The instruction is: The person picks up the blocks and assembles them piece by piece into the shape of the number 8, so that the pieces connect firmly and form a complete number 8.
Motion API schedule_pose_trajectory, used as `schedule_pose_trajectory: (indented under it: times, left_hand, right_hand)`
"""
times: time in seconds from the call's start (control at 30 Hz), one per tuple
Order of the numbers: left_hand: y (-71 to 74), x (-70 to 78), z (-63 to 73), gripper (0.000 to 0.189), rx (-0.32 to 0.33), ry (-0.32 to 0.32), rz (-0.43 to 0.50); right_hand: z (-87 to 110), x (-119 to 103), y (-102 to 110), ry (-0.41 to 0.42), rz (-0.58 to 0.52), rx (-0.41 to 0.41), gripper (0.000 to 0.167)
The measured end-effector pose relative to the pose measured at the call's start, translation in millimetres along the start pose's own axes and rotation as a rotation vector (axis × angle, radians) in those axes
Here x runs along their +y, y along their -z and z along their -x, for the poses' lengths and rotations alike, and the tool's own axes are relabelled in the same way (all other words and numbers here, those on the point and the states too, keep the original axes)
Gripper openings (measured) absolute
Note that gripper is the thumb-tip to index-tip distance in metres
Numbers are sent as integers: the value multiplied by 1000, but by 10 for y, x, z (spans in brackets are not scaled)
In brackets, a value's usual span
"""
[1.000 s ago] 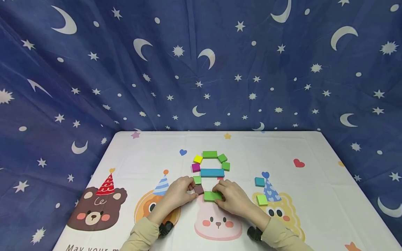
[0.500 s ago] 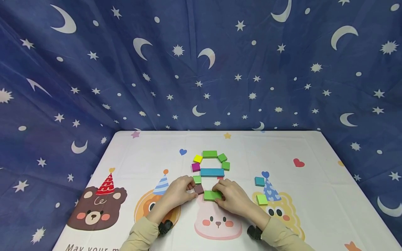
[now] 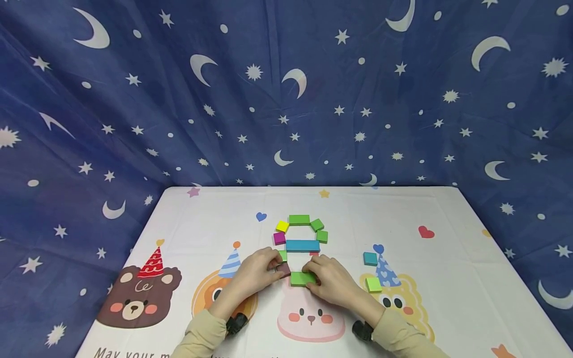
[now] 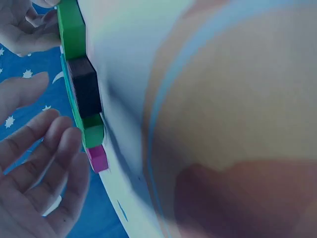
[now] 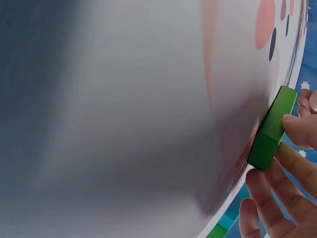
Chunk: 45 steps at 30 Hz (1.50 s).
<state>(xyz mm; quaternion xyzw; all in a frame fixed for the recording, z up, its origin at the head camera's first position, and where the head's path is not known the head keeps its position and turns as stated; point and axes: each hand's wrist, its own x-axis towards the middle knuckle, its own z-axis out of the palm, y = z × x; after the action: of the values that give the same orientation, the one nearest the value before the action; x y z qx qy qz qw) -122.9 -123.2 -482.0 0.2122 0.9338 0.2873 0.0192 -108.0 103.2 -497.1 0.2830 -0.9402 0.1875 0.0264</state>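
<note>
In the head view my left hand (image 3: 257, 271) hovers at a brown block (image 3: 283, 270) and a light green block (image 3: 282, 255), its fingertips overlapping both. The left wrist view has this hand's thumb and fingers (image 4: 67, 148) spread apart beside the dark block (image 4: 85, 87), with nothing gripped between them. My right hand (image 3: 331, 281) pinches a long green block (image 3: 301, 279) that lies right of the brown one. Seen from the right wrist, the thumb rests on the long face of the green block (image 5: 272, 129) and fingers are at its end.
Above the hands, a long blue block (image 3: 302, 246) lies under an arch of small blocks: magenta (image 3: 279, 238), yellow (image 3: 282, 226) and several green, with a long green block (image 3: 299, 220) on top. To the right lie a teal block (image 3: 370, 259) and a lime block (image 3: 373, 285) on the printed tablecloth.
My left hand has shifted slightly up and right, so its fingers now cover more of the brown and light green blocks. The right hand and its green block have stayed put.
</note>
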Motion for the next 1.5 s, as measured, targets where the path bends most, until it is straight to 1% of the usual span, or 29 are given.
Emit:
schedule_pose_trajectory:
  times: [0.23,0.37,0.47,0.6,0.73,0.97,1.3,1.5]
  left_hand:
    - [-40,55,-22,17,25,-82,-6]
    - [-73,69,-29,19,14,-122,-29]
    - [-94,81,-32,22,-3,-136,-53]
    - [-119,97,-26,26,-28,-134,-83]
    - [-145,99,-14,27,-43,-123,-72]
    - [-169,95,-13,25,-41,-137,-56]
    - [-186,81,-9,19,-38,-136,-45]
    - [-193,79,-20,17,-40,-138,-46]
  right_hand:
    - [-1,4,24,-6,-6,-4,26]
    - [1,17,42,-14,-6,-3,26]
    - [4,29,53,-14,-5,2,26]
    - [17,45,76,-22,-12,14,25]
    - [40,61,125,-32,-28,35,25]
    - [106,119,229,-35,-46,87,26]
    - [254,248,409,-96,-55,134,28]
    - [363,355,495,-109,-73,172,26]
